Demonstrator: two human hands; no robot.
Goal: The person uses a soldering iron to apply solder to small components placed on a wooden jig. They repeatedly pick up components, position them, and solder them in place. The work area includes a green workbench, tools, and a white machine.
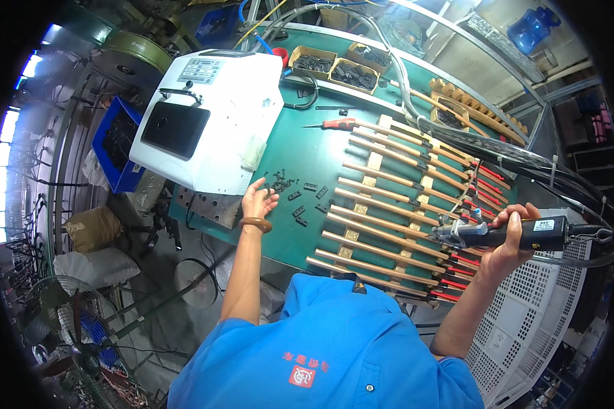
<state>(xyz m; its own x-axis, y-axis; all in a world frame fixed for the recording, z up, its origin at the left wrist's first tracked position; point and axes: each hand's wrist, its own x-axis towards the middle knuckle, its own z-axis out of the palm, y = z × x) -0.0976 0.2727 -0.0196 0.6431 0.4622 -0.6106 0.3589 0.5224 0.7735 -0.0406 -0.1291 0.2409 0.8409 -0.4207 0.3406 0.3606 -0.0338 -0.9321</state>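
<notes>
My left hand (258, 203), with a brown bangle on the wrist, is at the left of the green worktop, its fingers apart. It is beside a small heap of dark screws (280, 183). Several small black slotted pieces (310, 187) lie to the right of the heap. In my right hand (512, 240) is a black power screwdriver (543, 234), its metal front end pointing left over the rods. Several copper-coloured rods (382, 229) with red ends lie side by side across notched wooden rails (366, 193). The screwdriver's tip is too small to make out against the rods.
A white machine housing (252, 102) stands at left on the green worktop (300, 150). A red-handled screwdriver (338, 124) lies near the far rods. Cardboard boxes of black parts (353, 75) sit at the back. Hoses (404, 75) arch overhead; a white plastic crate (525, 307) is at right.
</notes>
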